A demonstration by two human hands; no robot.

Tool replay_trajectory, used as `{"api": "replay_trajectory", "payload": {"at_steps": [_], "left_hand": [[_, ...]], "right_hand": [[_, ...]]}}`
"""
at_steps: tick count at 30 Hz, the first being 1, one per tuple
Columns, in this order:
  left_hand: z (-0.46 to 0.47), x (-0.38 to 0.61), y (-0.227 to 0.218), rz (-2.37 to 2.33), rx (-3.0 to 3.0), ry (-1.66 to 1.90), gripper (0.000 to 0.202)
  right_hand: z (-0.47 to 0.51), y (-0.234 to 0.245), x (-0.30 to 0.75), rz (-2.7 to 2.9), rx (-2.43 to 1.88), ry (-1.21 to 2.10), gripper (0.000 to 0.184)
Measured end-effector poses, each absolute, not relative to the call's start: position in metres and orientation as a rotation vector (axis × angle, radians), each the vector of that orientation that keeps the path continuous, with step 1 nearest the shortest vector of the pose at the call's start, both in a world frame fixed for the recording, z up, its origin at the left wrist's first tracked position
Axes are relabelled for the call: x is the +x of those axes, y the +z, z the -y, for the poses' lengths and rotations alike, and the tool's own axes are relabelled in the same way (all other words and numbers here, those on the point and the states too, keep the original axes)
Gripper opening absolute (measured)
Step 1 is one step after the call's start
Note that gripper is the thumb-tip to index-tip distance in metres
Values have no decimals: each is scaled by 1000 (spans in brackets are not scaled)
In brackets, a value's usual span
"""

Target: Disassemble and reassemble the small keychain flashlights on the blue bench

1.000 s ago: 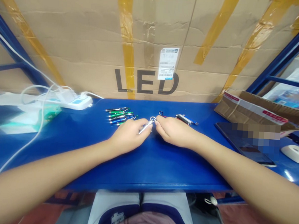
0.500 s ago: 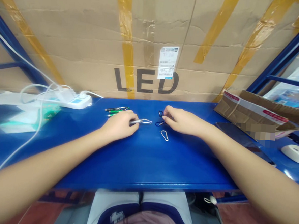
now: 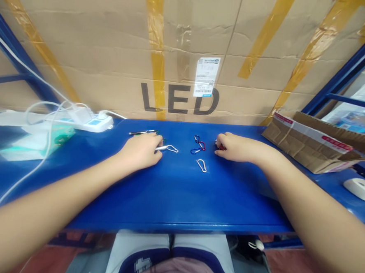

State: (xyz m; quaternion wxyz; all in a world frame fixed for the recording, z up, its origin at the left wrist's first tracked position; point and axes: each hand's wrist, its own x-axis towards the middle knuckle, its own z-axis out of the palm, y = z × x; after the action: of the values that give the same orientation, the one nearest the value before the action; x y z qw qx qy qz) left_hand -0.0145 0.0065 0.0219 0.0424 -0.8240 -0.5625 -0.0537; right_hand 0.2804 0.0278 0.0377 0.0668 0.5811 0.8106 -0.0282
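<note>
Both hands have drawn apart across the blue tabletop (image 3: 179,194) in the last half second. Now the left hand (image 3: 141,151) has its grip closed on a slim keychain light (image 3: 160,148) near the tabletop's back edge. It lies level, long axis left to right, with its silver clip (image 3: 172,148) pointing right. The right hand (image 3: 237,148) curls over small red-marked pieces (image 3: 219,146); whether its grip holds one I cannot tell. Loose carabiners (image 3: 198,145) lie between the hands.

even, bright overhead light; soft glare on the blue table (image 3: 179,194). wide-angle bowing at edges, forearms stretched. centre sharp, small items slightly soft.
</note>
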Motion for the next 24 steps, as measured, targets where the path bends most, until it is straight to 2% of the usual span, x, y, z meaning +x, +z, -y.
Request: {"api": "replay_trajectory", "payload": {"at_steps": [5,9,12,15,17,19,22,24], "left_hand": [[-7,-16,25,1734,-2414,-54,21],[-7,-17,24,1721,-2404,-66,26],[-6,-15,24,1632,-2472,-264,34],[-1,-9,23,1524,-2601,-605,30],[2,-4,21,1478,-2696,-816,25],[5,2,18,1447,-2765,-947,29],[6,8,11,1403,-2907,-1031,42],[6,11,8,1379,-3081,-1048,40]], "right_hand": [[-29,39,278,-2345,1896,-56,22],[-31,40,277,-2302,1805,-57,20],[-32,37,277,-2384,1736,22,23],[-29,34,272,-2538,1740,63,21],[-24,33,265,-2662,1735,-21,22],[-18,32,256,-2842,1643,-141,21],[-9,28,243,-3135,1341,-312,17],[-5,24,237,-3265,1171,-451,14]]}}
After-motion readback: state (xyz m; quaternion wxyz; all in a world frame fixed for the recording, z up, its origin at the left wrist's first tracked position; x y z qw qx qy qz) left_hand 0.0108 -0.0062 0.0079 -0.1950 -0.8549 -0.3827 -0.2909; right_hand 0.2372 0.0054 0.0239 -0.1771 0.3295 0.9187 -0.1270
